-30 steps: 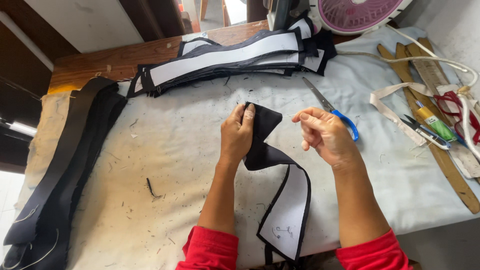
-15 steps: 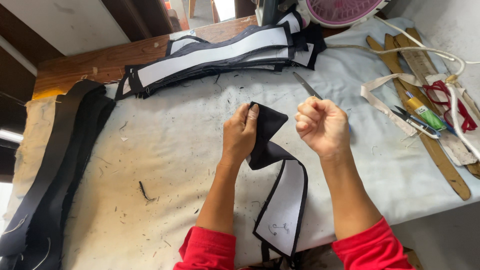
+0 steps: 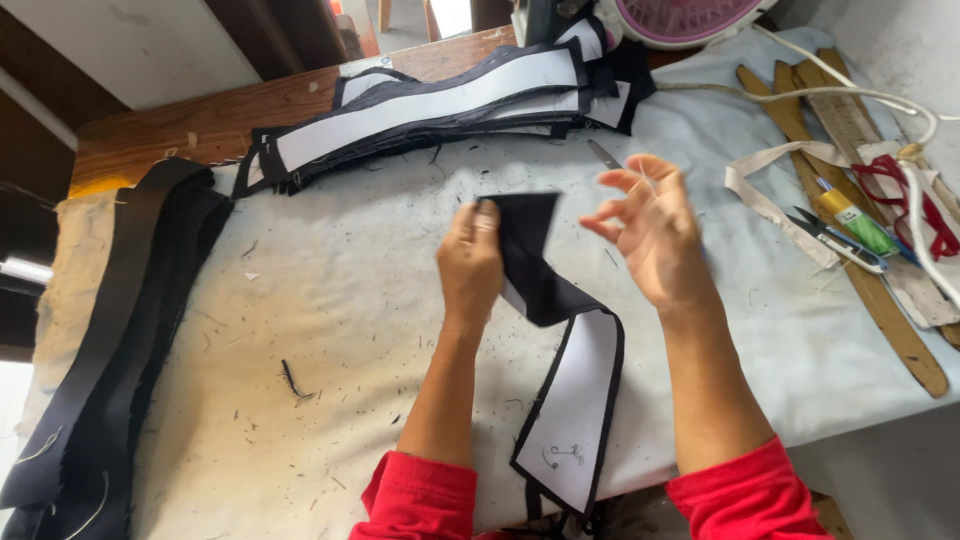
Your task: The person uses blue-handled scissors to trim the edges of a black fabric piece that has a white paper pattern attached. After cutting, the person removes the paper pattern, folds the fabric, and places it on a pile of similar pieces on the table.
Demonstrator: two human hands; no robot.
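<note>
Right hand (image 3: 655, 235) opened since; left hand (image 3: 470, 262) still pinching strip (image 3: 540, 270).

Fabric strip (image 3: 570, 400) lies mid-surface (image 3: 330, 330), near end hanging over the front edge. Stack of strips (image 3: 430, 110) behind it, along the far edge. Pile of long strips (image 3: 110, 340) at left. Scissors (image 3: 605, 155) behind the strip; thread snips (image 3: 835, 238) and wooden rulers (image 3: 880, 300) at right.
</note>
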